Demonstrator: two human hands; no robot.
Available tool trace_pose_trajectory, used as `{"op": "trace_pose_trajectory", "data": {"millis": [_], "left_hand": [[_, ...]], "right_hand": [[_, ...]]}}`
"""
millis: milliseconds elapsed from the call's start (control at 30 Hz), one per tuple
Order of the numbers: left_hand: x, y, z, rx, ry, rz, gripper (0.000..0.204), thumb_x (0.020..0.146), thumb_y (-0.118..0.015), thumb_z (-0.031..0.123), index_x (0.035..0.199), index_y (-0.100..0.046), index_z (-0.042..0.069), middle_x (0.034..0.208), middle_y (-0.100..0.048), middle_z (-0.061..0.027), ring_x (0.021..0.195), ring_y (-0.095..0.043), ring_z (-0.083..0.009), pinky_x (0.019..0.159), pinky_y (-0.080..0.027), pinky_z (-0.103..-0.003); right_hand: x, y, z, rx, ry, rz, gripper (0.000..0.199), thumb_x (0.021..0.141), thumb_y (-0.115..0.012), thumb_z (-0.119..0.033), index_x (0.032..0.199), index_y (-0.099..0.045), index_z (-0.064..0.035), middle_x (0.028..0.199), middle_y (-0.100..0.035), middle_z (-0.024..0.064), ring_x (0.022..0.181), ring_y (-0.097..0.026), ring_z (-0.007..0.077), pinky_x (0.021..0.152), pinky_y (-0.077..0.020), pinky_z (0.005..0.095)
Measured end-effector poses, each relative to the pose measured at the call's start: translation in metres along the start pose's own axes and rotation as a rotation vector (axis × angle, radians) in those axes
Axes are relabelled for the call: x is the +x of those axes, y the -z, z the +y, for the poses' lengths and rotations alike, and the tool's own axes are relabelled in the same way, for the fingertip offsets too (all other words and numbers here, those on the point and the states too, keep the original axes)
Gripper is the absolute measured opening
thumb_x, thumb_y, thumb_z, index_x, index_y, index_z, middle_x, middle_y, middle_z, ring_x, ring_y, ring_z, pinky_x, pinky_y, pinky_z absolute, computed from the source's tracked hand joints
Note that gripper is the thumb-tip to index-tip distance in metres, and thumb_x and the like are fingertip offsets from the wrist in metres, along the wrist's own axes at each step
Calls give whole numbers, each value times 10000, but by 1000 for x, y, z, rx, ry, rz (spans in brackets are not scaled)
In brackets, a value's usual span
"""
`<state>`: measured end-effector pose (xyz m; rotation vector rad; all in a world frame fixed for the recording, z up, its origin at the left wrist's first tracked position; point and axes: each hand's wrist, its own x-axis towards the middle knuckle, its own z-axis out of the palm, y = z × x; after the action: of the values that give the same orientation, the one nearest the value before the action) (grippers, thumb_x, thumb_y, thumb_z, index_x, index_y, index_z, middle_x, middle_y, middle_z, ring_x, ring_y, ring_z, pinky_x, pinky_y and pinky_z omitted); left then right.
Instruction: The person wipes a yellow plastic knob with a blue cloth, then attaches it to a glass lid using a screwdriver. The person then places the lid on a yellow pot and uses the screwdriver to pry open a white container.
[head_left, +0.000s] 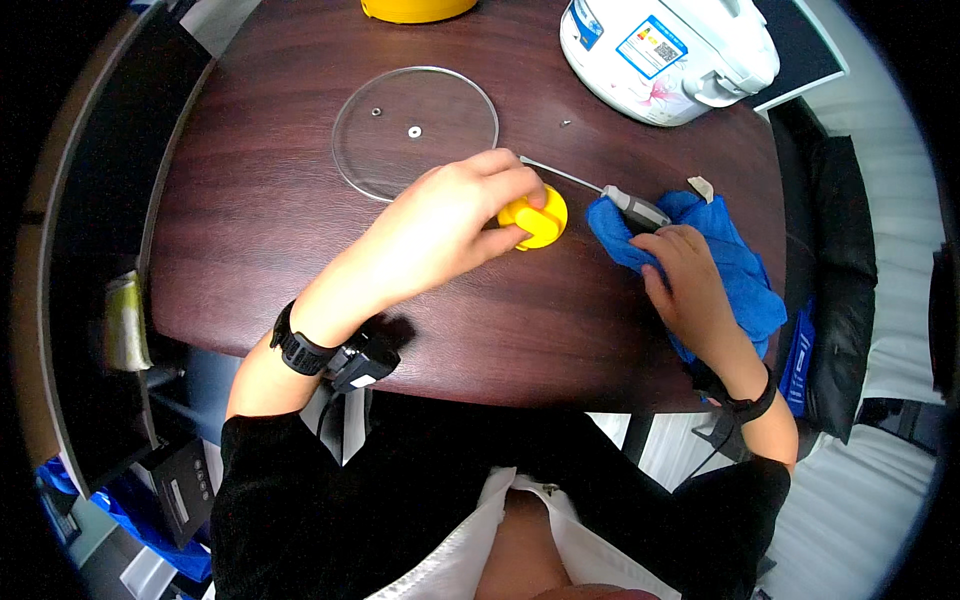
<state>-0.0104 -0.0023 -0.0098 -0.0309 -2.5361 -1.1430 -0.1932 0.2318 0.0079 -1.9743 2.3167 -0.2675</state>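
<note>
My left hand (pixel 465 205) pinches a yellow lid knob (pixel 540 218) between thumb and fingers, just above the table. Beyond it lies a round glass lid (pixel 350 165) with a metal rim; a small white washer-like ring (pixel 414 132) shows at its middle. My right hand (pixel 690 285) rests over a crumpled blue cloth (pixel 745 265), thumb apart from the fingers. Its fingertips are at the end of the grey and black handle of a screwdriver (pixel 632 205). The screwdriver's handle lies on the cloth, and its shaft points toward the glass lid.
A white rice cooker (pixel 650 50) stands at the far right of the dark wooden table (pixel 250 240). A yellow round container (pixel 418 8) is partly cut off at the far edge. A tiny screw-like metal piece (pixel 566 122) lies beyond the screwdriver. Dark panels (pixel 110 150) flank the left side.
</note>
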Motion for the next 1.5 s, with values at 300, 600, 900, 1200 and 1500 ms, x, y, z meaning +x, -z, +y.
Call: {"op": "trace_pose_trajectory", "data": {"millis": [300,600,900,1200,1500], "left_hand": [[1,-9,5,-60,23,-67,320,731,-703,11,1019,-564,5,976,-574,-151,912,-602,-326,787,-492,-378],[1,7,9,82,-20,-25,279,697,-738,44,932,-589,21,1048,-598,-125,941,-614,-318,818,-500,-368],[0,-6,15,-276,-55,-229,240,716,-741,69,908,-601,32,1014,-647,-119,922,-645,-303,794,-511,-361],[-2,-13,10,-422,-146,-159,212,757,-714,81,910,-583,14,885,-625,-134,799,-645,-300,675,-515,-354],[-2,-6,16,-224,-59,-188,250,730,-733,67,960,-638,44,1131,-606,-137,964,-635,-310,825,-517,-369]], "right_hand": [[24,14,-32,486,35,-15,224,858,-606,-56,1079,-574,-47,949,-577,163,868,-590,355,754,-478,402],[26,19,-26,433,-37,73,166,862,-624,-81,1011,-583,-21,933,-621,172,906,-616,350,781,-485,374],[41,11,-35,647,88,31,228,888,-605,-115,1091,-555,-22,1015,-609,145,987,-595,286,866,-454,344],[49,-8,-31,899,-2,-16,332,921,-577,-146,1209,-483,-11,1075,-585,152,1017,-585,261,904,-439,331],[52,-4,-38,592,-123,-12,294,924,-585,-202,1125,-470,-22,908,-641,201,866,-655,355,721,-502,400]]}}
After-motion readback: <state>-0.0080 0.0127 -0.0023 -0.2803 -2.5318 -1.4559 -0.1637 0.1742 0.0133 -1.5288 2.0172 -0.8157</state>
